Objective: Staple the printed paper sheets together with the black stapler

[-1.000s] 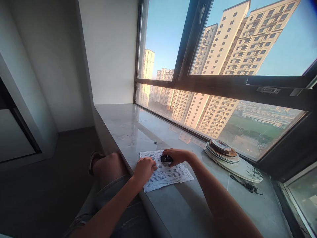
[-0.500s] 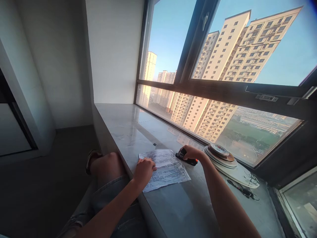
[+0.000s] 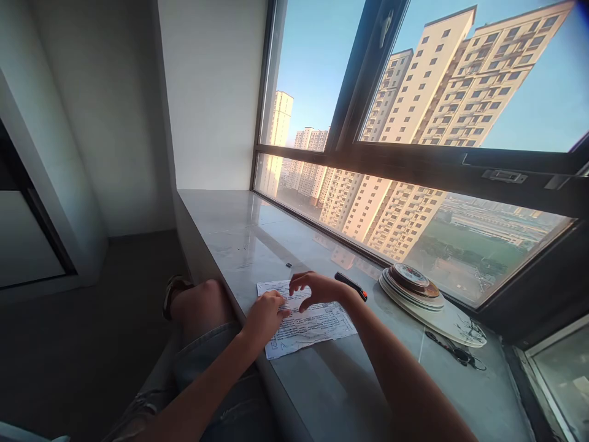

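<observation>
A sheet of printed paper [image 3: 313, 328] with crumpled, ragged edges lies on the grey stone window ledge [image 3: 317, 393]. My left hand [image 3: 264, 316] rests on the paper's left part, thumb apart from the fingers. Above the paper is my right hand [image 3: 317, 288], thumb and curved fingers spread, with nothing between them. Just beyond it, a long black tool with an orange end [image 3: 350, 286] lies on the ledge, untouched; its exact kind is not clear. A tiny dark piece [image 3: 288, 265] sits behind the paper, too small to name.
Stacked plates and round lids [image 3: 411, 288] stand to the right by the window. Beside them lie dark-lensed glasses [image 3: 458, 354]. A dark window frame [image 3: 414, 156] borders the ledge's far side. My bent leg [image 3: 207, 307] is against its near side.
My right hand has let go of the black tool, leaving it on the ledge, and has moved left over the paper with fingers spread. My left hand stays on the paper.
</observation>
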### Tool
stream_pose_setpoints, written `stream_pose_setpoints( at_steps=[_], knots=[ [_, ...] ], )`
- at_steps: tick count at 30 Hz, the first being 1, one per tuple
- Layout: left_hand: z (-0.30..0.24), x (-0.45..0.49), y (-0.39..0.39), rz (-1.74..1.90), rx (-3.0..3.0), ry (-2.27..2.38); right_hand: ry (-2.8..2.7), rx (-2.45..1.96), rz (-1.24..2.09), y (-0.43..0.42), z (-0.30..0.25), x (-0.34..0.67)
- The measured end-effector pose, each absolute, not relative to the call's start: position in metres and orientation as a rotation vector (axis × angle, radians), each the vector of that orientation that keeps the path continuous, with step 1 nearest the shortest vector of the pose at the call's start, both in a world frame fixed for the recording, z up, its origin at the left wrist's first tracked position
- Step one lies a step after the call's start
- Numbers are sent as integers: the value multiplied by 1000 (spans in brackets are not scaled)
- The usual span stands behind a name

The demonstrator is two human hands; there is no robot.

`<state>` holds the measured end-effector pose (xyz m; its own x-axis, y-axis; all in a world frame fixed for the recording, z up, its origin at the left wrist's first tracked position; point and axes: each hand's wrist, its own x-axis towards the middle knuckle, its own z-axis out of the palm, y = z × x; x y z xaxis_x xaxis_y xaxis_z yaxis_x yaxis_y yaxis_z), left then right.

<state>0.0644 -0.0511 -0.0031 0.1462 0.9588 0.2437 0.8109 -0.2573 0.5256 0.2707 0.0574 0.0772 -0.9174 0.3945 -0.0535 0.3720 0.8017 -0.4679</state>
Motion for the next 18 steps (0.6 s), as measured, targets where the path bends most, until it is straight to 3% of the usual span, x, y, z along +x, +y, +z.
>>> stream_pose_setpoints(
  at_steps=[8,18],
  knots=[
    [-2,58,-58,724,2144,1863,-2821,-707,846,65,37,273],
    [-4,53,-58,845,2245,1856,-2922,-642,633,60,36,271]
  ],
)
